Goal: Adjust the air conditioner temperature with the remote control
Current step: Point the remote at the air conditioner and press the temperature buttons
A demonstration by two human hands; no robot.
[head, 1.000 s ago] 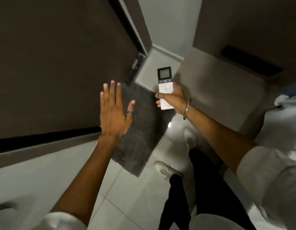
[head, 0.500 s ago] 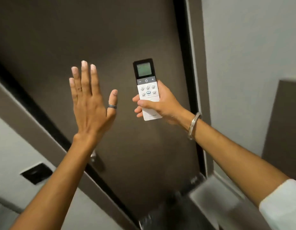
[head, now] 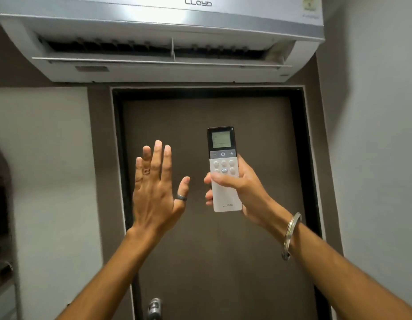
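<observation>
A white wall-mounted air conditioner (head: 158, 38) hangs above a dark door, its bottom flap open. My right hand (head: 244, 188) holds a slim white remote control (head: 224, 179) upright in front of the door, screen end pointing up toward the unit. The thumb lies across the remote just below its button rows. The remote's small display is lit but unreadable. My left hand (head: 154, 188) is raised flat beside the remote, to its left, fingers spread and holding nothing; a dark ring sits on its thumb.
The dark brown door (head: 212, 250) fills the middle, with a metal handle (head: 154, 308) at the bottom edge. Pale grey walls stand on both sides. A dark fitting (head: 1, 204) shows at the far left edge.
The view has swung up from the floor and door to face the air conditioner. Both hands have stayed raised, the remote still held upright in my right hand.
</observation>
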